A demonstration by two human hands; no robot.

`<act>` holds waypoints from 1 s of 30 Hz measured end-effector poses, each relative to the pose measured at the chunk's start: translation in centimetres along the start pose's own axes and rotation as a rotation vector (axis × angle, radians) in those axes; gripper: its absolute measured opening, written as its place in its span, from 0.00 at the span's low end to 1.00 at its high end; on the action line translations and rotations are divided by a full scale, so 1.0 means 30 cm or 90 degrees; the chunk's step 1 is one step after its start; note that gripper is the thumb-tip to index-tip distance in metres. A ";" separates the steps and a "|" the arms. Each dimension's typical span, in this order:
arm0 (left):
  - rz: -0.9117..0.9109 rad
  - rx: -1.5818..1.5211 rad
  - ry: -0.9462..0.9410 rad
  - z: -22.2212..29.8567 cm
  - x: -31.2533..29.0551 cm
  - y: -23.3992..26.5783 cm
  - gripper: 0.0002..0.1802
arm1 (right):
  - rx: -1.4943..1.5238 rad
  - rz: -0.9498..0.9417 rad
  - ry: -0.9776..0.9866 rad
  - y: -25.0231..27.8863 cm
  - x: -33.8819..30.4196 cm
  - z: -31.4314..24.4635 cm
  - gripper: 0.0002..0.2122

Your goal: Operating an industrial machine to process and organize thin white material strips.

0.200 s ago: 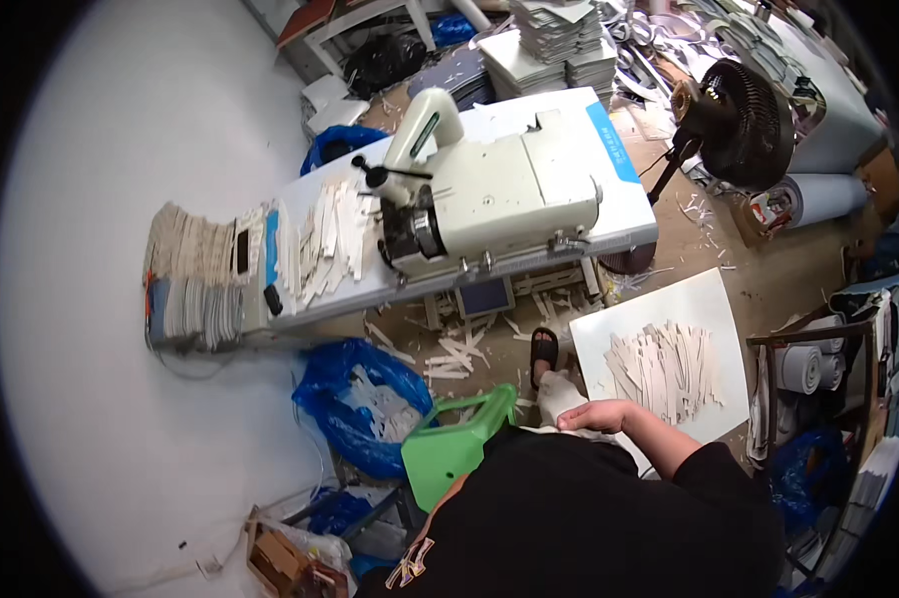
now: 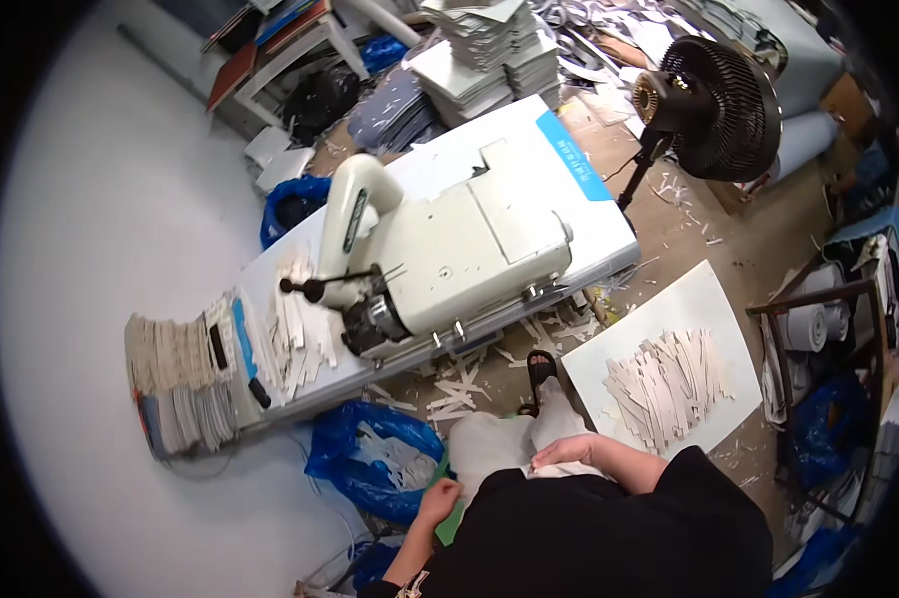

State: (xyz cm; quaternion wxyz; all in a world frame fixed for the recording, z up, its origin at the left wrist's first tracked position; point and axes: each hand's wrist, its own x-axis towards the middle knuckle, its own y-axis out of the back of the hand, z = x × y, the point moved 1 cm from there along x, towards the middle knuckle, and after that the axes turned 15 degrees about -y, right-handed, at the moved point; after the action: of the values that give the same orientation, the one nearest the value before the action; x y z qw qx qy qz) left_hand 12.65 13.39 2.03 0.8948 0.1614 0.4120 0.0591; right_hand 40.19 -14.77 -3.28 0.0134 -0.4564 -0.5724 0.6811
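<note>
The work in hand is judged to be a brief adjustment made in front of the bench, since neither hand is laid on the sewing machine and no strip is seen to be held. The right hand is placed at the lap, against the pale trousers and just beyond the hem of the black top; its fingers are bent, but whether cloth is pinched cannot be told. The left hand is set low beside the left thigh, by the green seat; its fingers are curled, and whether the seat's edge is gripped cannot be told. For any strip to be handled, a hand would need to be freed and raised. The trousers are loose, creased and off-white, spread over both legs below the bench's near edge. The seat is smooth and bright green, mostly hidden by the body, and is found just beside the blue bag. To the right, pale strips are fanned across a white board.
</note>
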 end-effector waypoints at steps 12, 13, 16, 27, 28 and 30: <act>0.506 0.584 -0.311 0.171 0.713 1.159 0.29 | 0.261 1.097 0.083 0.300 0.718 0.250 0.12; 0.482 0.606 -0.351 0.148 0.751 1.198 0.29 | 0.332 0.939 -0.027 0.275 0.840 0.369 0.14; 0.436 0.653 -0.474 0.068 0.811 1.238 0.32 | -0.169 0.850 -0.170 0.089 1.229 0.635 0.19; 0.336 0.570 -0.489 0.215 0.821 1.231 0.30 | 0.447 0.511 0.101 0.244 1.597 0.536 0.24; 0.361 0.574 -0.472 0.230 0.817 1.228 0.30 | 0.415 0.560 0.109 0.283 1.514 0.474 0.24; 0.302 0.653 -0.336 0.248 0.798 1.228 0.21 | 0.363 0.636 0.134 0.359 1.349 0.358 0.24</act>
State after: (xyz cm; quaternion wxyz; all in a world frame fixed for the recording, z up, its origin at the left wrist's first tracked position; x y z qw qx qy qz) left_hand 34.94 51.97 1.79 0.7374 0.6670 0.1063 0.0087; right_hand 15.19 -4.84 -37.12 -0.1305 -0.7146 -0.0773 0.6829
